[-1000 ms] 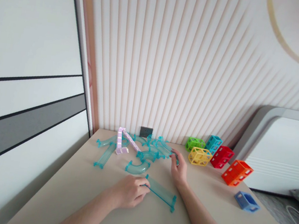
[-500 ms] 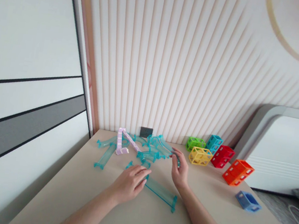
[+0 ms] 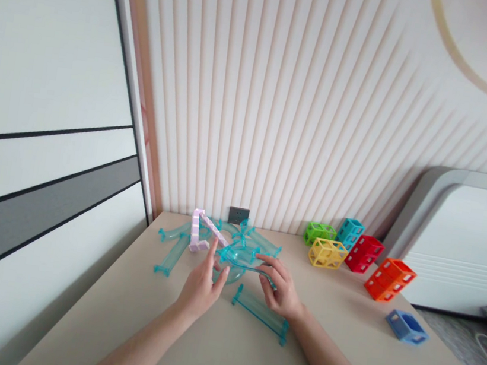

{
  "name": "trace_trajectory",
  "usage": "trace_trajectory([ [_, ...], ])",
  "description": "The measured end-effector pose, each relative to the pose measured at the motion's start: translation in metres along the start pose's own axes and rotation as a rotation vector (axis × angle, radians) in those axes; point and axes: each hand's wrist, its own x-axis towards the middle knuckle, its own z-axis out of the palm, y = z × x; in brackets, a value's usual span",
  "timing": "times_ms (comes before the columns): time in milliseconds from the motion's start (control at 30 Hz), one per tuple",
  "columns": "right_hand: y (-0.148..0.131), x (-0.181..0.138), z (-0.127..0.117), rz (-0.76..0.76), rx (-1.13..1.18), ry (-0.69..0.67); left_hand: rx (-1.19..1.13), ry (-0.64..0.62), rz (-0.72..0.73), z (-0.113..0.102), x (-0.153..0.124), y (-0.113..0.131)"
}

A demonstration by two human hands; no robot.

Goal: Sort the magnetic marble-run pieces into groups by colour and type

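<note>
My right hand (image 3: 281, 286) is closed on a clear teal track piece (image 3: 250, 266), its fingers on top and thumb below. The piece stretches left toward my left hand (image 3: 203, 285), whose index finger points up and whose thumb stands apart. Whether the left fingers touch that piece is unclear. Under and behind it lies a curved clear teal piece (image 3: 235, 276), partly hidden. A straight teal track (image 3: 259, 315) rests on the table just in front of my right hand. Further teal track pieces (image 3: 262, 242) are heaped behind both hands.
A lilac-and-white striped angled piece (image 3: 195, 230) and a teal track (image 3: 173, 254) lie at the left. On the right stand green (image 3: 318, 233), yellow (image 3: 327, 253), cyan (image 3: 350, 232), red (image 3: 364, 253), orange (image 3: 389, 279) and blue (image 3: 406, 327) frame blocks. A ribbed wall (image 3: 256, 88) rises behind.
My right hand has moved left and nearer, bringing a teal track piece from the heap. My left hand has shifted slightly left and spread its index finger and thumb.
</note>
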Motion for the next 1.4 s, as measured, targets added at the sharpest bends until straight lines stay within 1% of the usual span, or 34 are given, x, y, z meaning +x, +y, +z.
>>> trace_trajectory([
  [100,-0.001,0.001,-0.002,-0.065,-0.027,-0.049,0.034,0.019,0.01,0.002,0.001,-0.007],
  [200,-0.001,0.001,-0.003,-0.114,-0.029,-0.029,0.007,0.041,0.044,0.002,0.001,-0.012],
  [333,0.002,0.0,-0.003,-0.108,-0.021,-0.003,-0.029,0.085,0.061,0.0,0.002,-0.012],
  [433,0.007,0.0,-0.002,-0.008,0.005,0.071,-0.045,0.115,0.035,-0.004,0.005,-0.007],
  [600,0.024,0.005,0.003,0.311,0.036,0.261,-0.064,0.202,0.024,-0.009,0.008,0.001],
  [667,0.033,0.006,0.008,0.421,0.005,0.292,-0.061,0.238,0.04,-0.011,0.008,0.003],
  [767,0.042,0.004,0.017,0.488,-0.024,0.285,-0.033,0.291,0.107,-0.013,0.006,0.006],
  [833,0.045,0.002,0.022,0.492,-0.028,0.253,-0.014,0.321,0.181,-0.015,0.005,0.008],
  [900,0.046,0.003,0.027,0.478,-0.051,0.182,-0.007,0.352,0.247,-0.015,0.004,0.01],
  [967,0.045,0.007,0.029,0.444,-0.082,0.103,-0.008,0.384,0.279,-0.016,0.004,0.013],
  [1033,0.044,0.016,0.029,0.393,-0.12,0.02,-0.019,0.403,0.28,-0.016,0.004,0.016],
  [1167,0.042,0.043,0.029,0.302,-0.179,-0.159,-0.061,0.393,0.213,-0.015,0.003,0.017],
  [1233,0.043,0.055,0.032,0.298,-0.18,-0.199,-0.082,0.379,0.185,-0.015,0.003,0.017],
  [1300,0.044,0.064,0.036,0.305,-0.174,-0.214,-0.094,0.369,0.191,-0.015,0.002,0.017],
  [1400,0.046,0.069,0.041,0.3,-0.155,-0.232,-0.11,0.344,0.208,-0.014,0.003,0.016],
])
